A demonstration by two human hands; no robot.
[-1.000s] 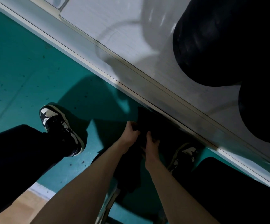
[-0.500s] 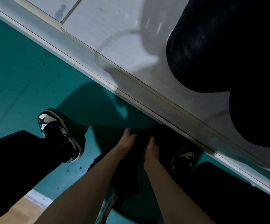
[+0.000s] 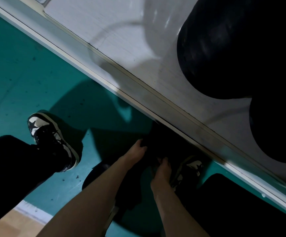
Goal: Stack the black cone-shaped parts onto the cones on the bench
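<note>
Two bare forearms reach down from the bottom edge toward the floor. The left hand point(image 3: 139, 150) has its fingers curled over the near-left edge of a black cone-shaped part point(image 3: 157, 142), which sits low in deep shadow just under the front edge of the tabletop point(image 3: 121, 31). The right hand point(image 3: 162, 170) grips the same part from the lower right, its fingertips curled into the dark material. A black-and-white left shoe point(image 3: 51, 139) stands to the left on the teal floor point(image 3: 19, 74), and the right shoe point(image 3: 191, 168) is just beside the right hand. Beyond, on the white tabletop, one large black cone point(image 3: 224, 48) stands with a second cone point(image 3: 279, 130) close to its right.
</note>
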